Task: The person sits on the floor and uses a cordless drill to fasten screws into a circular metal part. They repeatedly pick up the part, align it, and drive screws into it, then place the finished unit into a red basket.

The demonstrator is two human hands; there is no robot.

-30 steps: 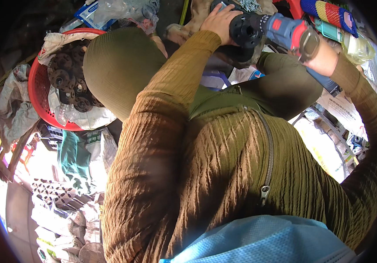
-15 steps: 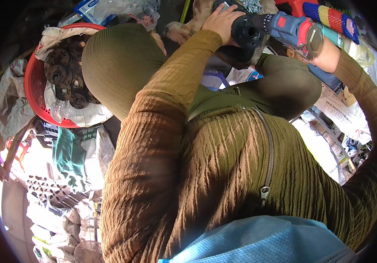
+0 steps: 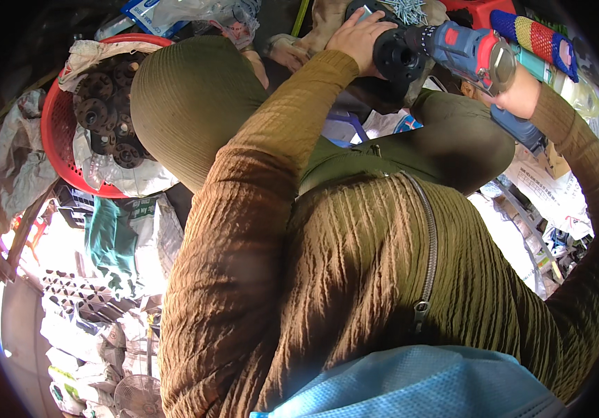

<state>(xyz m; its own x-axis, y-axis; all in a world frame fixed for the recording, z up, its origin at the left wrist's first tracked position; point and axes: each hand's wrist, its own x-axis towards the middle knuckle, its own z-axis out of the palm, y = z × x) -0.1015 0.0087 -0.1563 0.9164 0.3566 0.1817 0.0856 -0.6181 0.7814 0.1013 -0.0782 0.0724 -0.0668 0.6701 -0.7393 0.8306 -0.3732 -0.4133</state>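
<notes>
In my right hand (image 3: 519,94) is a blue, black and red cordless drill (image 3: 463,52), fingers wrapped round its handle. Its black chuck points left, up against a black round flanged part (image 3: 398,57) with holes in it. My left hand (image 3: 361,38) grips that part from its left side, fingers partly spread over the top. A small shiny piece (image 3: 367,12) shows by those fingers; I cannot make out what it is. The drill's tip is hidden behind the part.
A red plastic basket (image 3: 50,139) at my left holds several black flanged parts (image 3: 97,111). Beyond the drill lies a pile of silvery screws (image 3: 406,10). A knitted striped tube (image 3: 535,40) and a red container (image 3: 477,8) are at far right. Plastic bags (image 3: 209,17) lie at far left.
My hands, the drill and the flanged part have shifted slightly to the right in view. Both grips look the same, and more of the drill's base shows.
</notes>
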